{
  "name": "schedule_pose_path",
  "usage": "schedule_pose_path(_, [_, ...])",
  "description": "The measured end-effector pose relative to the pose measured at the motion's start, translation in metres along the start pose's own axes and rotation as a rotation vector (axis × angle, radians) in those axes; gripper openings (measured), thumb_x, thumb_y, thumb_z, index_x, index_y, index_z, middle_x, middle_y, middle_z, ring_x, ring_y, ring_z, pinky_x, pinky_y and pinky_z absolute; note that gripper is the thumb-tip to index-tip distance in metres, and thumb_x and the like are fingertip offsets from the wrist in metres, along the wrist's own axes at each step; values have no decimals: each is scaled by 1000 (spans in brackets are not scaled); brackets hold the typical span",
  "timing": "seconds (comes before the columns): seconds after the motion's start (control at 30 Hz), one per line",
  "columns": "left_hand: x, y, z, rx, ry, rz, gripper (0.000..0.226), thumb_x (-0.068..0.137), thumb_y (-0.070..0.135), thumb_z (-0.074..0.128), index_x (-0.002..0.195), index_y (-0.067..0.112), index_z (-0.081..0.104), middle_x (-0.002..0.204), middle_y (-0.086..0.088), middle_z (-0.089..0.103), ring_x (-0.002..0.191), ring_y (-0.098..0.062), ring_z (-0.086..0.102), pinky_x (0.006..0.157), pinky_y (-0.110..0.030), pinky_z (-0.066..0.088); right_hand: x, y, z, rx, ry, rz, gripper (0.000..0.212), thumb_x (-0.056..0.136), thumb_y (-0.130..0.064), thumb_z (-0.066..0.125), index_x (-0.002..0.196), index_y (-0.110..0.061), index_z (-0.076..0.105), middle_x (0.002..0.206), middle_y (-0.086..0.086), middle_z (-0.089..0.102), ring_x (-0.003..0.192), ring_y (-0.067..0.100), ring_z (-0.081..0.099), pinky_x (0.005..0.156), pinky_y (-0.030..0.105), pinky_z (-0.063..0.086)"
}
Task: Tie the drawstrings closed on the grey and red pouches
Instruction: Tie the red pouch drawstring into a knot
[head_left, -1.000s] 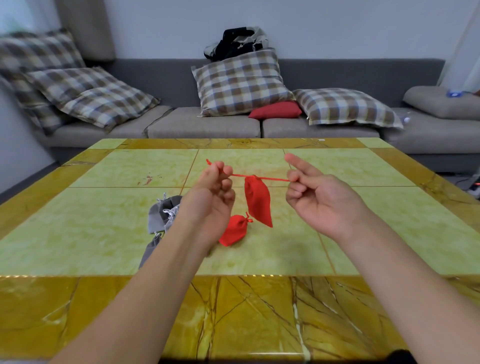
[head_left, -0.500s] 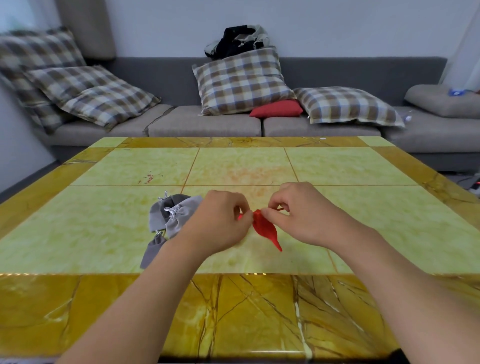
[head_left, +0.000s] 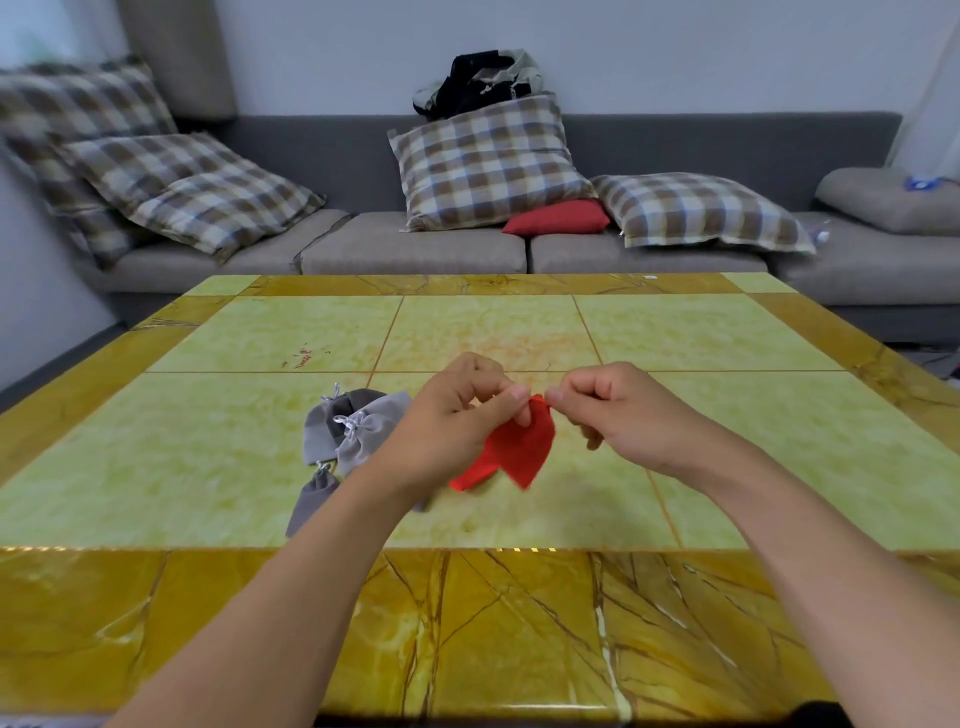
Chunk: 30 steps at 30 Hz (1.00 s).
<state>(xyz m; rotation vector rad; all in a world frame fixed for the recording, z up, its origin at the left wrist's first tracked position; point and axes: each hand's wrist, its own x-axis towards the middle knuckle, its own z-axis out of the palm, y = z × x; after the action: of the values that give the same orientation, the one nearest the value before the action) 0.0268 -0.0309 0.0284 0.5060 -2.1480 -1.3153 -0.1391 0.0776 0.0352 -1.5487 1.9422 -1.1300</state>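
Head view: red pouch (head_left: 522, 447) hangs mouth-up between the two hands above the worktop (head_left: 779, 441), long axis near vertical. Left hand (head_left: 457, 415) and right hand (head_left: 618, 410) each pinch its gathered neck from opposite sides, equally near. Grey pouches (head_left: 353, 431) lie left of the left hand; another red pouch (head_left: 475, 470) rests just below.

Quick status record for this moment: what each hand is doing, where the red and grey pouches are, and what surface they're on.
left hand: pinches the top of the held red pouch
right hand: pinches the same top from the other side
held red pouch: hangs between the hands, above the table
second red pouch: lies on the table, partly hidden
grey pouches: clustered left of the left hand, on the table
table: yellow-green marbled top
knot state: cannot tell
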Motion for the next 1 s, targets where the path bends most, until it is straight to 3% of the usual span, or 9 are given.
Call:
schedule_pose_path(0.1, [-3,7,4,-177,-22,-21,27,96,25,59,74,15,72,109,4,64,90,0,59,69,-13,44,-1,1,3,56,-41,21,42,98,-33,56,79,5,59,71,2,52,72,15,51,75,43,52])
schedule_pose_path(0.2, [-5,9,2,-301,-35,-82,26,98,27,55,88,15,75,101,8,74,81,-5,62,69,-23,46,-2,1,1,97,-33,14,38,97,-35,58,76,-3,62,75,3,55,75,15,53,83,47,51])
schedule_pose_path(0.3, [-4,8,-4,-236,-23,-48,23,99,22,54,93,16,76,97,9,74,77,1,54,70,-13,41,-4,1,-5,83,-23,-8,29,95,-31,63,74,-12,70,75,-2,62,74,8,57,80,34,46])
schedule_pose_path(0.37, [-4,8,-4,-222,-39,-53,22,98,19,55,91,15,75,96,9,75,78,4,57,71,-10,41,-5,0,-8,116,-32,-7,27,96,-26,61,79,-7,71,74,4,64,74,15,58,79,39,49])
schedule_pose_path(0.5, [-3,6,-1,-272,-91,-114,23,98,21,57,100,10,76,106,-1,75,87,-13,50,70,-22,38,-6,-6,-8,147,-62,11,31,101,-21,53,85,1,67,69,6,59,66,18,54,68,36,49])
schedule_pose_path(0.6, [-2,5,0,-308,-108,-131,23,96,19,58,102,5,76,109,-11,74,88,-21,46,67,-26,35,-8,-10,-5,79,-71,15,29,101,-27,54,83,-10,68,58,-4,46,61,19,43,61,34,39])
schedule_pose_path(0.8, [-3,4,-4,-253,-59,-118,17,91,9,65,102,6,77,99,-3,78,76,3,64,64,-12,44,-13,-22,-10,-68,7,-82,20,101,-15,51,95,-21,69,50,-11,40,44,5,34,50,19,29])
schedule_pose_path(0.87, [-3,3,-4,-246,-44,-119,16,89,10,68,101,6,78,96,-3,78,77,2,65,64,-11,45,-13,-27,-8,-100,33,-115,22,101,-14,48,95,-24,67,51,-4,34,44,7,30,47,20,27])
schedule_pose_path(1.0, [-3,2,-5,-234,-33,-106,14,87,13,71,97,8,79,89,-6,78,73,-6,58,64,-18,46,-14,-30,-2,-196,63,-207,11,97,-22,58,97,-27,68,53,-11,35,46,6,35,50,22,31])
